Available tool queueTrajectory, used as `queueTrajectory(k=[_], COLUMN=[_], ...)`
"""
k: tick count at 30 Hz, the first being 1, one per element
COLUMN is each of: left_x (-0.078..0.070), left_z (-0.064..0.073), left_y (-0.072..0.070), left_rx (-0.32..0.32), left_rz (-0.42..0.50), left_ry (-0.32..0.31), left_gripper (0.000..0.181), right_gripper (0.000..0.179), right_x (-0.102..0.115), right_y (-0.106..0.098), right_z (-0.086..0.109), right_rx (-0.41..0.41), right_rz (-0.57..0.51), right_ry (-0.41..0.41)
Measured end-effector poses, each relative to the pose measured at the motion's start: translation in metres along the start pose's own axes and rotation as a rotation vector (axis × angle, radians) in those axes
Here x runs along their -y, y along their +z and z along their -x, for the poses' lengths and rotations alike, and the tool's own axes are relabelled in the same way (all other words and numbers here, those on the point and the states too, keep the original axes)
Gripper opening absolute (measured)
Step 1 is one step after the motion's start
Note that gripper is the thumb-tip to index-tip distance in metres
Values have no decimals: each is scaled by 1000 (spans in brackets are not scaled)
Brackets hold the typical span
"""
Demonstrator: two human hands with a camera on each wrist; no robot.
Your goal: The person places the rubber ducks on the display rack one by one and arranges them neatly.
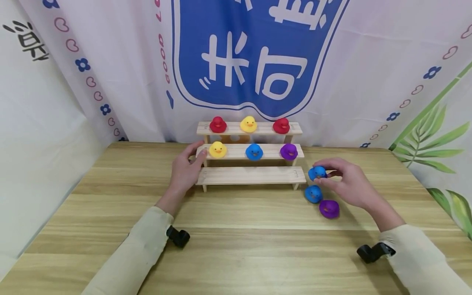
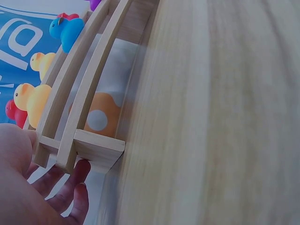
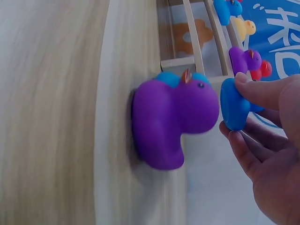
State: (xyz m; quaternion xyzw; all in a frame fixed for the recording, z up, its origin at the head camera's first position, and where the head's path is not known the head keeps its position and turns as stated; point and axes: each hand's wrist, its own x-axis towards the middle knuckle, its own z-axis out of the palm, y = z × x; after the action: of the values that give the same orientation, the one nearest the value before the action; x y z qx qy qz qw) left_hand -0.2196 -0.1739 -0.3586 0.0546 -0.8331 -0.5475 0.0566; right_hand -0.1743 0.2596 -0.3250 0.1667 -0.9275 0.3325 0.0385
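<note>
Between thumb and fingers my right hand (image 1: pixel 348 181) pinches a blue rubber duck (image 3: pixel 234 104), raised off the table just right of the lowest shelf. Below it on the table sit another blue duck (image 1: pixel 313 194) and a purple duck (image 3: pixel 157 124). My left hand (image 1: pixel 187 169) grips the left end of the three-step wooden stand (image 1: pixel 250 176), its thumb beside a yellow duck (image 1: pixel 218 150) on the middle step. That step also bears a blue duck (image 1: pixel 254 152) and a purple duck (image 1: pixel 289 152). On the top step are a red duck (image 1: pixel 218 125), a yellow duck (image 1: pixel 248 124) and another red duck (image 1: pixel 281 125).
The stand is at the back of the wood-grain table (image 1: pixel 236 254), in front of a printed curtain (image 1: pixel 140 73). The lowest step holds no duck. A green leaf print (image 1: pixel 427 139) shows on the right-hand side.
</note>
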Motion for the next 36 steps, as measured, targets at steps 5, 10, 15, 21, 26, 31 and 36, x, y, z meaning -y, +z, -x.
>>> queueTrajectory(k=[5,10,15,21,26,31,36], left_x=[-2,-1,-1,-2,-2,0,1], left_z=[1,0,0,-1,-1,-1,-1], left_y=[0,0,-1,0,0,0,0], left_rx=[0,5,9,8,3,0,6], left_rz=[-4,-3,-2,-5,-4,-4,-5], left_ry=[-5,-9,-6,-15,-13,-12,-4], left_gripper=[50,50,51,51,50,50,50], right_gripper=[36,36,37,37,36,35,36], right_x=[9,18,27,37,46,56,66], right_y=[2,7,13,23,33,43,54], right_z=[-4,-7,-11,-15,-19,-23,-29], right_rx=[15,39,58,59,62,79,99], right_rz=[-20,-35,-45,-59,-84,-116,-131], right_ry=[-33,-32,-42,-109,-143,-164,-183])
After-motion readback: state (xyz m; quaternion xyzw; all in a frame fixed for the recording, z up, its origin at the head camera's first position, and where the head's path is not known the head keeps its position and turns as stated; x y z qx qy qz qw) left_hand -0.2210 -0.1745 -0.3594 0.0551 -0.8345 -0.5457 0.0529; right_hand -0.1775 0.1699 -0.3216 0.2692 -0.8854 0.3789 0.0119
